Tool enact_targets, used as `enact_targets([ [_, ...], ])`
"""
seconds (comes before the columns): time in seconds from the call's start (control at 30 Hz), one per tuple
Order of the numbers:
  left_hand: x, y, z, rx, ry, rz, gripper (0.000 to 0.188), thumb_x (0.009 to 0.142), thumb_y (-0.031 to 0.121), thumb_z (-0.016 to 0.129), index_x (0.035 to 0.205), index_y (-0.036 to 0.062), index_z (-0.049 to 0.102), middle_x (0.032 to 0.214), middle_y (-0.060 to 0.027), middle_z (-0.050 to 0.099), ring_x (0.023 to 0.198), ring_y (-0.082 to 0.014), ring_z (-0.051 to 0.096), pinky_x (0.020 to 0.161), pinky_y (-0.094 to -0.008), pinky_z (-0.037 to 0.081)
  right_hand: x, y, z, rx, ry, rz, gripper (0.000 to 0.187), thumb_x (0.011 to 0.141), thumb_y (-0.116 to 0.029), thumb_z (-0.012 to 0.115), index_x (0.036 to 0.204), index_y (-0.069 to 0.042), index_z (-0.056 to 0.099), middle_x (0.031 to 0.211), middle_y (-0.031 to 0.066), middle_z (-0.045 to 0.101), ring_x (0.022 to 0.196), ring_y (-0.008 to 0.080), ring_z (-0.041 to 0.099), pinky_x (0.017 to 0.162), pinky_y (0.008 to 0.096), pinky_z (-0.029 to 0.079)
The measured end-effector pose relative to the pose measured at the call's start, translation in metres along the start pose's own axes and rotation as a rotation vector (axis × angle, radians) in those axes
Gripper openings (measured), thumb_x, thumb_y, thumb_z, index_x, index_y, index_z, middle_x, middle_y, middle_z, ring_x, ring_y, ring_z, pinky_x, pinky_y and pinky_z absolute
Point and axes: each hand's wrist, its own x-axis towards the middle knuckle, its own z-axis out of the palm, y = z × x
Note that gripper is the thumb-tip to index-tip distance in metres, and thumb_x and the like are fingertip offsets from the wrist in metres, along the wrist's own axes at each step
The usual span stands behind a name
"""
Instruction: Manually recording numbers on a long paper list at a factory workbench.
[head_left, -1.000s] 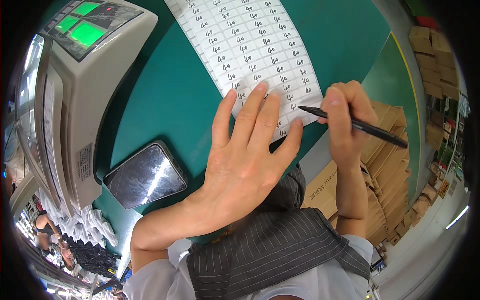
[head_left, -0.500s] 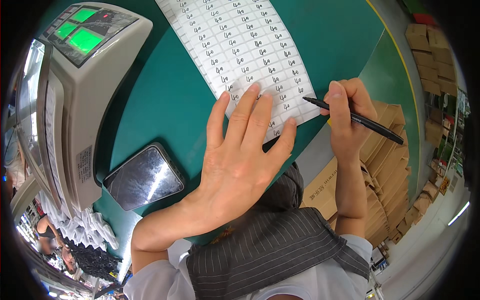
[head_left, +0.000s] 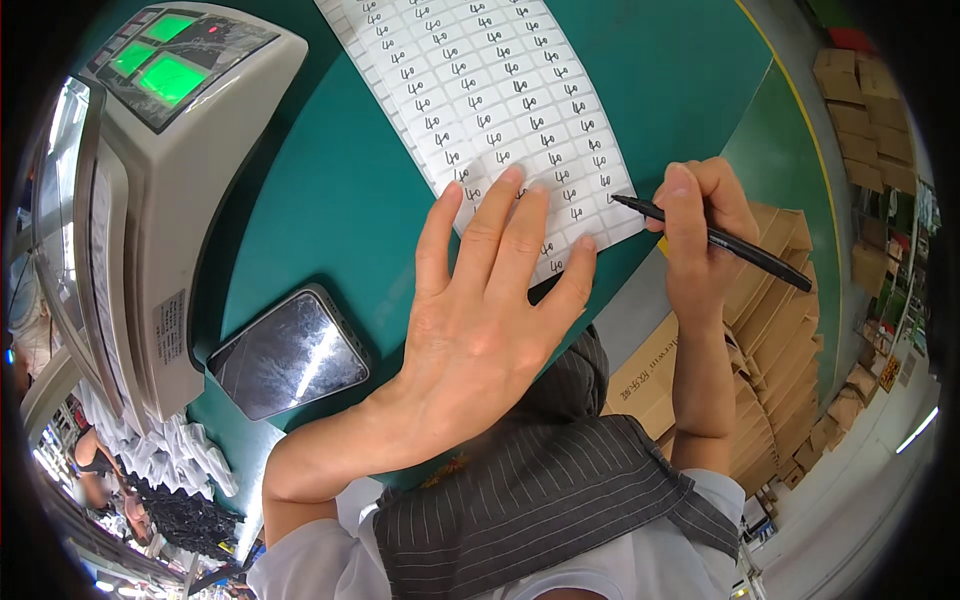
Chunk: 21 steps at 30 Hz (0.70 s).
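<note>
A long white sheet of small labels lies on the green table, most labels bearing handwritten marks in black. My left hand rests on the lower part of the sheet with fingers spread, covering some labels. Between the fingers and thumb of my right hand is a black marker pen. Its tip touches or nearly touches a label near the sheet's right edge, where a short fresh stroke shows.
Left of the sheet lies a dark smartphone, screen up. A weighing scale with green displays stands at the far left. Flattened cardboard boxes are stacked below the table's right edge. White cloth items and another person are at lower left.
The pen tip has shifted slightly right, and a short stroke now shows on the label under it. The sheet and my left hand have shifted very slightly right.
</note>
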Motion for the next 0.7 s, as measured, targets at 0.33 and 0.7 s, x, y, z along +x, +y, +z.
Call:
enact_targets([
  [0.33, -0.001, 0.000, 0.001, 0.009, 0.012, -0.001, 0.048, 0.070, 0.018, 0.078, 0.117, 0.0139, 0.066, 0.131, -0.0219, 0.047, 0.129, -0.0380, 0.043, 0.108, -0.0559, 0.026, 0.001, 0.001, -0.004, -0.053, -0.032, 0.018, 0.026, 0.093, -0.008, 0.061, 0.071, -0.004, 0.049, 0.055, -0.0041, 0.047, 0.050, 0.0005, 0.041, 0.045, 0.0195, 0.031],
  [0.7, 0.002, -0.002, -0.009, -0.123, 0.030, -0.033, 0.044, 0.072, 0.017, 0.078, 0.113, 0.0063, 0.064, 0.131, -0.0216, 0.050, 0.129, -0.0376, 0.044, 0.108, -0.0566, 0.026, -0.008, -0.013, -0.003, 0.151, -0.004, 0.074, 0.023, 0.092, -0.007, 0.062, 0.072, -0.003, 0.052, 0.062, -0.0015, 0.052, 0.053, 0.0014, 0.043, 0.046, 0.0196, 0.032],
])
